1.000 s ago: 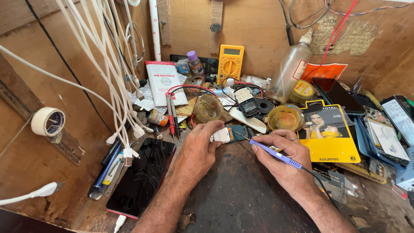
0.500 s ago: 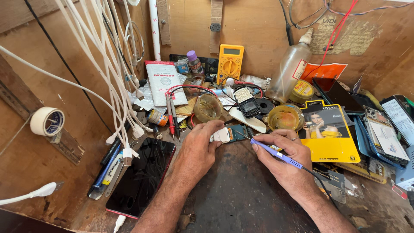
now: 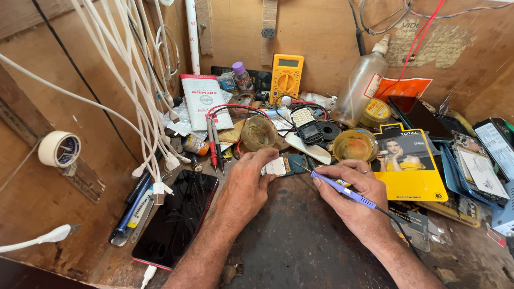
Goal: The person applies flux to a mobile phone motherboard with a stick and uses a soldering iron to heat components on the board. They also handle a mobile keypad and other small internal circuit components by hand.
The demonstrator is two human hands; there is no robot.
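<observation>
Your left hand [image 3: 247, 184] pins a small circuit board [image 3: 285, 165] flat on the desk [image 3: 300, 241], fingertips pressing its near-left edge; that grip is closed on the board. Your right hand [image 3: 350, 195] holds a blue-handled soldering iron [image 3: 342, 190] in a pencil grip, tip angled toward the board's right end; whether the tip touches cannot be told.

Judged status: soldering on the board appears to be under way, not finished. The board lies bare, out of any housing. The small keypad phone [image 3: 306, 124] lies just behind it among loose parts, apart from the board, so reassembly looks to be outstanding. The yellow multimeter [image 3: 286, 76] stands at the back, its probes [image 3: 213, 144] lying unused.
</observation>
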